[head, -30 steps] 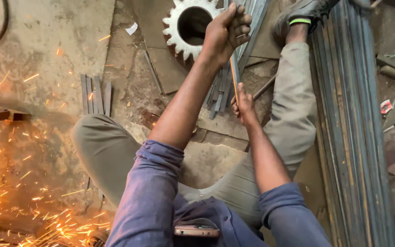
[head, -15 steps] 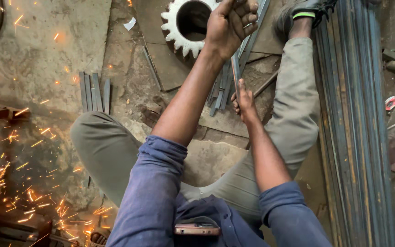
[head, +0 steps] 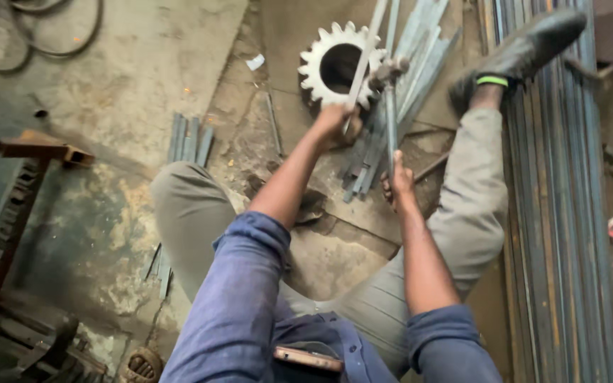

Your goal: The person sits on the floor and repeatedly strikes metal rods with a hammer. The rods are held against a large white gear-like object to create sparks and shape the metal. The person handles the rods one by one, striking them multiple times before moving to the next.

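Steel strip and hammer clenched in hands, gear, rod pile alongside.

The person is wearing a blue long-sleeved cloth shirt with both sleeves rolled up above the elbows, leaving the forearms bare. Just below the shirt's open front, a flat rectangular phone with an orange-brown edge is showing. Loose grey-olive trousers are covering both legs. Beyond the trousers' far cuff, a bright green ankle band is showing above a worn dark leather shoe. Both hands are bare, without gloves.
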